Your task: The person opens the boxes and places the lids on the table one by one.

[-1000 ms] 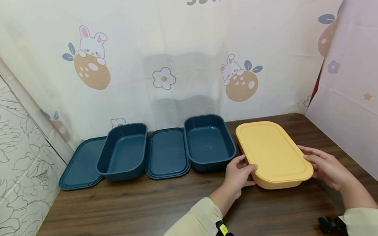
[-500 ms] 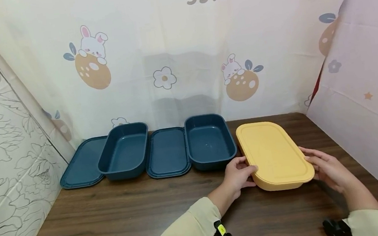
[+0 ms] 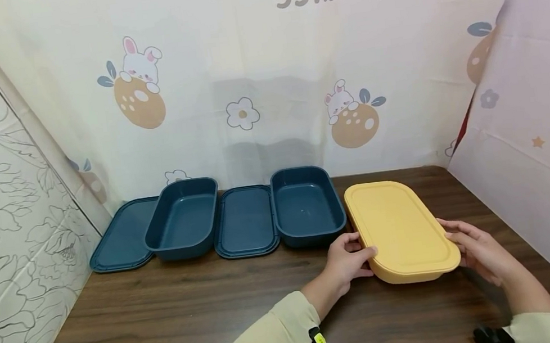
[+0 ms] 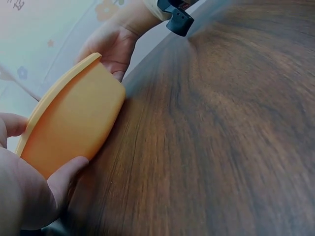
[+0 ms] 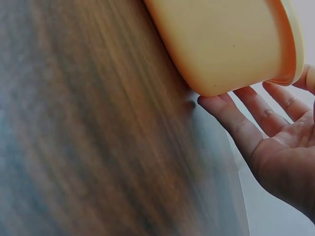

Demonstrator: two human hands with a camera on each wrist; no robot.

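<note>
A yellow food container with its lid on lies at the right of the table. In the head view my left hand grips its near left side, thumb on the lid's edge and fingers against the wall. On the opposite side my right hand holds the near right corner, thumb at the lid's rim. The right wrist view shows several fingertips touching the wall low down and under the rim. From the left wrist view the yellow wall appears between both hands. Whether its base touches the table cannot be told.
To the left stand two open dark blue containers, with dark blue lids lying flat beside them. A printed curtain hangs behind the wooden table, and more cloth closes off the right side.
The yellow container has come slightly toward me, both hands keeping their hold on it. The blue containers and lids have stayed in place; the head view has shifted a little.
</note>
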